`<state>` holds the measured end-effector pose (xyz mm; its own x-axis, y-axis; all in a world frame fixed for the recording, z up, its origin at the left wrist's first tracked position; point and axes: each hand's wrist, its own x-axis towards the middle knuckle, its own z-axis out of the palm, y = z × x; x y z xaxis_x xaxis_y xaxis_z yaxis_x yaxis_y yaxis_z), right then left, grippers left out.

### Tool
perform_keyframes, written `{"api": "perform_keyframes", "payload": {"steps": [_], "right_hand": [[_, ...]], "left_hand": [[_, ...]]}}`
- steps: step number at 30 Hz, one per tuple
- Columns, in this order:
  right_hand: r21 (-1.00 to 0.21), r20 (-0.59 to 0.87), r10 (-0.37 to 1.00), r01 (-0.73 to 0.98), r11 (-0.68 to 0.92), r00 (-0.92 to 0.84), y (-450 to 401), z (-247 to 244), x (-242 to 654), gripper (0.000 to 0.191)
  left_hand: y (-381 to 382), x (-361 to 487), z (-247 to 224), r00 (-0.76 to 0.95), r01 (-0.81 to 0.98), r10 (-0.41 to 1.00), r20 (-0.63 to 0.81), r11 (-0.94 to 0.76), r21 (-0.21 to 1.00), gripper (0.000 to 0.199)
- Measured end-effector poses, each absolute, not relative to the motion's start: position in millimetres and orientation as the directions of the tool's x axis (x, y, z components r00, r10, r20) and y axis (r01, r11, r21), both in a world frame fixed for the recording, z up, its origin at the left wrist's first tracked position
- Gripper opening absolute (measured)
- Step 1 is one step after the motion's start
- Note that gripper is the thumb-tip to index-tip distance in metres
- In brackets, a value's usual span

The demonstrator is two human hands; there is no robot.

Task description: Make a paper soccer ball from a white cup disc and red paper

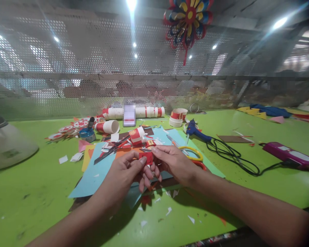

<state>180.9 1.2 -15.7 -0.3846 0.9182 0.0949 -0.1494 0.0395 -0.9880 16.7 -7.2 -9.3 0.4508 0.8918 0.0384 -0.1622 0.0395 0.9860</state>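
A small red piece (146,158) is held just above the green surface (36,202), midway between its sides and nearer its near edge than its far one. The person's left hand (130,167) is clamped on it, thumb on its face, fingers curled behind. The right hand (171,161) meets it from the other side, thumb and forefinger together at its upper right corner; whether they grip it or only touch it, I cannot tell. Holding it from both sides, in front of the wearer, probably keeps it steady and in sight. Both forearms reach in from the near corners, wrists bent inward, the lower fingers crowded together beneath the piece.

Below and beyond the hands lie layered sheets (86,181), perhaps as a work mat, with a cut cup (137,135) and paper scraps on top. Scissors (195,153) with yellow and orange handles lie just beside the right hand, probably for easy reach. Farther right is a blue glue gun (194,129); its black cord loops toward a purple box (289,153). Along the far edge, a phone (129,115) stands upright before a row of cups (144,112), which likely props it.
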Motion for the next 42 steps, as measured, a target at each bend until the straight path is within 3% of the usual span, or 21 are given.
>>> {"api": "perform_keyframes", "payload": {"steps": [28,35,42], "right_hand": [[-0.996,0.077,0.917,-0.068,0.055,-0.391,-3,-9,181,0.036],[-0.967,0.217,0.937,0.071,0.245,-0.274,1,10,192,0.034],[-0.956,0.189,0.941,0.167,0.242,-0.28,9,29,210,0.025]], "left_hand": [[-5,14,-11,0.445,-0.15,0.895,0.005,0.07,0.986,0.02],[-6,13,-9,0.391,-0.128,0.917,0.082,-0.034,0.991,0.024],[-7,14,-8,0.399,-0.109,0.911,0.105,-0.067,0.992,0.024]]}}
